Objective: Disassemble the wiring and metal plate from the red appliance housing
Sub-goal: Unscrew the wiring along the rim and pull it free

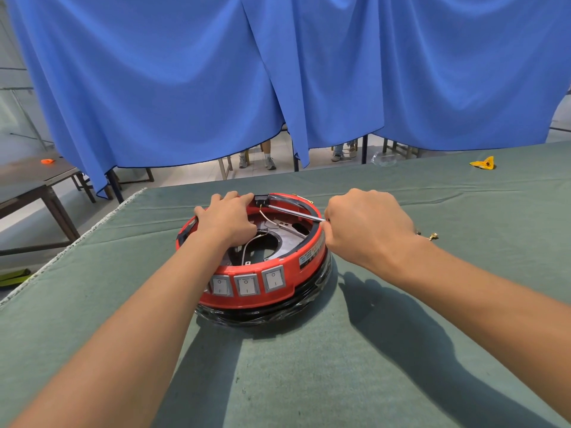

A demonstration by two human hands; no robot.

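The round red appliance housing (265,267) sits upside down on the green table cloth (309,381), three grey rocker switches facing me. Inside lie a grey metal plate (287,242) with a large hole and pale wires (251,247). My left hand (227,219) grips the housing's far left rim, fingers curled over the edge. My right hand (367,225) holds a screwdriver, its steel shaft (293,213) reaching left to a black part (262,199) at the far rim. The handle is hidden in my fist.
A yellow object (483,163) lies far right on the table, and a small brass piece (432,236) rests beside my right wrist. Blue curtains (278,72) hang behind the table. A dark side table (34,183) stands at left. Seated people's feet show under the curtain.
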